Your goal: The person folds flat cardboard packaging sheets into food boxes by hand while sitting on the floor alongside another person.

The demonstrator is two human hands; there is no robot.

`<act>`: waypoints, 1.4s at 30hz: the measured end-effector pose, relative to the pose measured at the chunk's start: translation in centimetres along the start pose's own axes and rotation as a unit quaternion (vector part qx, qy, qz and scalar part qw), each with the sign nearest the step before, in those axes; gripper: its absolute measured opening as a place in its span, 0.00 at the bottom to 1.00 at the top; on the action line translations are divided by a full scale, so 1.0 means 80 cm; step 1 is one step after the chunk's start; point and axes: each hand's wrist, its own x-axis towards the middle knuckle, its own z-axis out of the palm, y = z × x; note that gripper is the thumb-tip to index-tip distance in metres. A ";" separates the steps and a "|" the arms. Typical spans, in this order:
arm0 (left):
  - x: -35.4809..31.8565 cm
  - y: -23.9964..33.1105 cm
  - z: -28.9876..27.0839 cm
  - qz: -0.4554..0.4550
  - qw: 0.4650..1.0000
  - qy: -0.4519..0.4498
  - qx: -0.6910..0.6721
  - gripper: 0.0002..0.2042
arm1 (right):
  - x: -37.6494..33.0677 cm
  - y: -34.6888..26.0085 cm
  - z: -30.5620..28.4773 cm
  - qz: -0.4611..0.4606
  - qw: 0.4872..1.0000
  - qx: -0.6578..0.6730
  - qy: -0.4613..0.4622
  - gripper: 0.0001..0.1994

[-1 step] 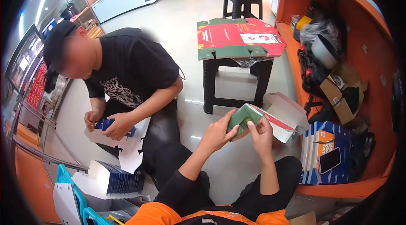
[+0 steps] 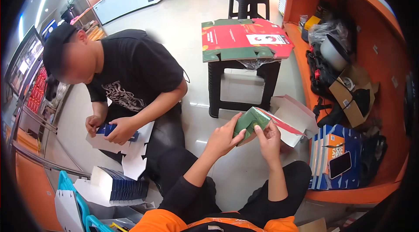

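Between my two hands is a cardboard box (image 2: pixel 252 120), green on the side facing me, with a red side and a pale inside that open out to the right. My left hand (image 2: pixel 225 137) grips its left end, fingers curled around the edge. On the right, my right hand (image 2: pixel 269 138) holds the green end with the thumb pressed on its face and the fingers behind. The box is held tilted above the floor, over the gap between my knees. Its underside is hidden.
A stack of flat red-and-green cardboard (image 2: pixel 235 35) lies on a black stool (image 2: pixel 215 83). Left, a co-worker (image 2: pixel 135 70) folds a blue-and-white carton (image 2: pixel 142 140) near nested blue cartons (image 2: pixel 126 186). Right, a phone (image 2: pixel 340 165) rests on blue boxes (image 2: pixel 323 145) in an orange shelf (image 2: pixel 371 195).
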 end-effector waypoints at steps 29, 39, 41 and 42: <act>0.008 0.011 0.005 -0.029 0.995 -0.060 -0.080 0.28 | -0.008 0.006 0.007 0.079 0.993 -0.069 0.046 0.15; 0.011 0.028 0.019 0.015 0.991 -0.039 -0.130 0.42 | -0.002 -0.012 -0.005 0.055 0.992 -0.094 0.055 0.20; 0.011 0.019 0.035 0.017 0.990 -0.029 -0.134 0.38 | -0.002 -0.007 -0.013 -0.063 0.990 -0.109 0.059 0.18; 0.010 0.008 0.044 -0.008 0.988 -0.008 -0.152 0.36 | 0.000 -0.008 -0.027 -0.003 0.995 -0.080 -0.063 0.14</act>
